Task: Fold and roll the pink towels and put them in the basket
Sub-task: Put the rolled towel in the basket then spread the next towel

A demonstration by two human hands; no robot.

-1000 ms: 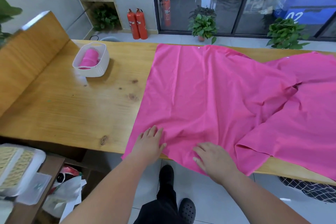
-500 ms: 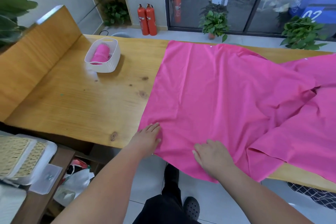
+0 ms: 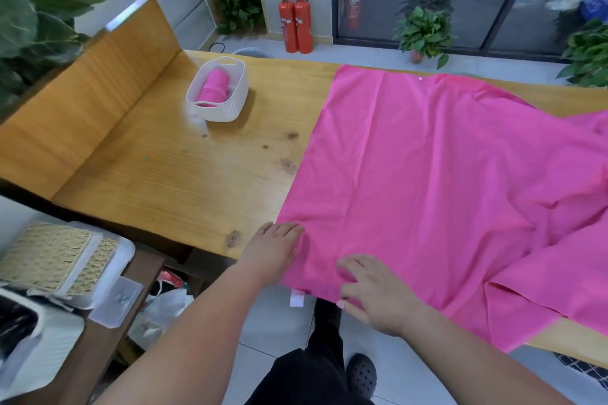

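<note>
A large pink towel (image 3: pixel 411 168) lies spread over the wooden table (image 3: pixel 184 181), its near edge hanging off the front. A second pink towel (image 3: pixel 566 276) overlaps it at the right. My left hand (image 3: pixel 271 248) lies flat on the towel's near left corner. My right hand (image 3: pixel 371 289) rests on the near hem with its fingers slightly bent, and its thumb seems to be under the edge. A white basket (image 3: pixel 218 108) stands at the table's far left with a rolled pink towel (image 3: pixel 214 87) inside.
A raised wooden panel (image 3: pixel 98 82) borders the table's left side. A lower side table with a woven box (image 3: pixel 49 256) and plastic boxes stands at my left. Fire extinguishers (image 3: pixel 296 23) and potted plants (image 3: pixel 424 33) stand on the floor beyond.
Both hands have slid a little to the left along the towel's near edge. The towel's left part lies flatter. The camera has turned left.
</note>
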